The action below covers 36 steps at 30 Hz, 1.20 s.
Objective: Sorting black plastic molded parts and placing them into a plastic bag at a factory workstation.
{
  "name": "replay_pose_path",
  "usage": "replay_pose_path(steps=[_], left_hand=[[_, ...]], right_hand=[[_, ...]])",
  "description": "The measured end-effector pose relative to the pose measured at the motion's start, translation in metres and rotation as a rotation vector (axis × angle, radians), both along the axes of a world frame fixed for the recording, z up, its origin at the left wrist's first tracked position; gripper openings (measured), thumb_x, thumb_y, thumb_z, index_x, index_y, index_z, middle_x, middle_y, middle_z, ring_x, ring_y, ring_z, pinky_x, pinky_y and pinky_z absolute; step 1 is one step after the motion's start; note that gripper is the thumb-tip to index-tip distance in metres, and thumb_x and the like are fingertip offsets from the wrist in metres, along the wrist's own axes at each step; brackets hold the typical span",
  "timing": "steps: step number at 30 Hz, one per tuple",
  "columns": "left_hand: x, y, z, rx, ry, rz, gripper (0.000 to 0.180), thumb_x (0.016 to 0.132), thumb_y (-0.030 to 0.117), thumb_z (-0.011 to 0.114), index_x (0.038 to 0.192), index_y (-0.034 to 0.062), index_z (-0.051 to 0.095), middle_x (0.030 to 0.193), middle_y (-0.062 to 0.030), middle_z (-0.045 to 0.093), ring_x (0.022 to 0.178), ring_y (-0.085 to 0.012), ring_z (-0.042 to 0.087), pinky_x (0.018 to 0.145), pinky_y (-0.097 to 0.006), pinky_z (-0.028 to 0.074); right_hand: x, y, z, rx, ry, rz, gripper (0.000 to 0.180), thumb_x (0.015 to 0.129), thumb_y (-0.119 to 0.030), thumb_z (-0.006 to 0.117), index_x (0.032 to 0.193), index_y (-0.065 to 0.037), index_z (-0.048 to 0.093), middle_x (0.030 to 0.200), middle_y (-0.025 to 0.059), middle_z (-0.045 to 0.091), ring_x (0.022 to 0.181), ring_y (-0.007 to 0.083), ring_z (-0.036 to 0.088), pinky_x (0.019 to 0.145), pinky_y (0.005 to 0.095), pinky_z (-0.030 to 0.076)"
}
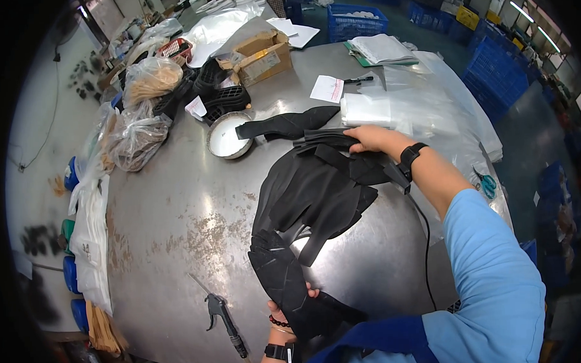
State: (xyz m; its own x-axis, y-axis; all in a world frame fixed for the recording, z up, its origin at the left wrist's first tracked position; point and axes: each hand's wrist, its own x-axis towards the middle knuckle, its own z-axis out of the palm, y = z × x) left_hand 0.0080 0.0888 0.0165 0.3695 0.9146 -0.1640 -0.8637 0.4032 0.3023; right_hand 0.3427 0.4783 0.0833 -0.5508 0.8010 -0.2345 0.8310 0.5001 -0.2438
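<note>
A spread of black fabric pieces [316, 193] lies fanned across the middle of the metal table [176, 217]. My left hand [283, 310] grips the near end of the fan at the table's front edge. My right hand [371, 139], with a black wrist strap, holds the far end of the black pieces, next to a stack of clear plastic bags [371, 109]. One more black piece [288, 124] lies apart, just beyond, touching a round metal dish [227, 137].
An air blow gun [221, 315] lies near the front edge. Bags of straw-coloured material [137, 110], black trays [220, 94] and a cardboard box [260, 54] crowd the far left. Papers [382, 48] and blue crates [491, 72] sit beyond. Scissors [488, 184] rest at right.
</note>
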Motion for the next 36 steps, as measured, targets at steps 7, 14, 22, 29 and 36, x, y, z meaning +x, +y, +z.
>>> replay_pose_path(steps=[7,14,22,29,36], left_hand=[[-0.021,-0.006,-0.007,-0.025,0.078,0.061,0.094,0.068,0.064,0.076,0.123,-0.0060,0.045,0.110,-0.0138,0.054,0.106,-0.0262,0.055,0.102,-0.040,0.040],[-0.039,-0.013,-0.017,-0.117,0.074,0.176,0.093,0.065,0.057,0.081,0.123,-0.0055,0.045,0.114,-0.0145,0.055,0.107,-0.0278,0.055,0.101,-0.043,0.042],[-0.031,-0.004,-0.026,-0.122,-0.086,0.085,0.091,0.065,0.036,0.085,0.133,-0.0067,0.041,0.122,-0.0202,0.053,0.116,-0.0356,0.053,0.102,-0.046,0.045],[-0.037,-0.010,-0.022,-0.174,0.069,0.098,0.099,0.065,0.053,0.082,0.133,-0.0061,0.043,0.124,-0.0179,0.055,0.112,-0.0330,0.057,0.104,-0.045,0.042],[-0.038,-0.003,-0.020,-0.149,0.080,0.067,0.097,0.065,0.050,0.083,0.134,-0.0058,0.042,0.124,-0.0185,0.056,0.112,-0.0329,0.057,0.105,-0.046,0.041]], right_hand=[[0.018,-0.012,0.068,-0.192,0.215,-0.179,0.034,0.067,-0.009,0.064,0.100,-0.012,0.071,0.088,0.0122,0.070,0.085,0.0278,0.067,0.072,0.0365,0.051],[-0.082,-0.111,0.041,-0.476,-0.016,0.619,0.029,0.070,-0.010,0.063,0.098,-0.010,0.070,0.092,0.0119,0.070,0.090,0.0316,0.066,0.079,0.0411,0.052],[-0.186,0.046,0.007,0.442,0.024,-0.144,0.071,0.066,-0.033,0.082,0.125,-0.005,0.054,0.118,0.0157,0.060,0.105,0.0358,0.059,0.088,0.0430,0.049],[-0.159,0.091,0.021,-0.012,0.156,-0.036,0.066,0.082,-0.009,0.062,0.144,-0.022,0.040,0.140,0.0189,0.048,0.105,0.0408,0.061,0.090,0.0416,0.051],[-0.155,0.062,0.020,0.281,0.015,0.246,0.085,0.085,0.000,0.052,0.148,-0.047,0.021,0.152,0.0178,0.032,0.095,0.0359,0.067,0.077,0.0426,0.057]])
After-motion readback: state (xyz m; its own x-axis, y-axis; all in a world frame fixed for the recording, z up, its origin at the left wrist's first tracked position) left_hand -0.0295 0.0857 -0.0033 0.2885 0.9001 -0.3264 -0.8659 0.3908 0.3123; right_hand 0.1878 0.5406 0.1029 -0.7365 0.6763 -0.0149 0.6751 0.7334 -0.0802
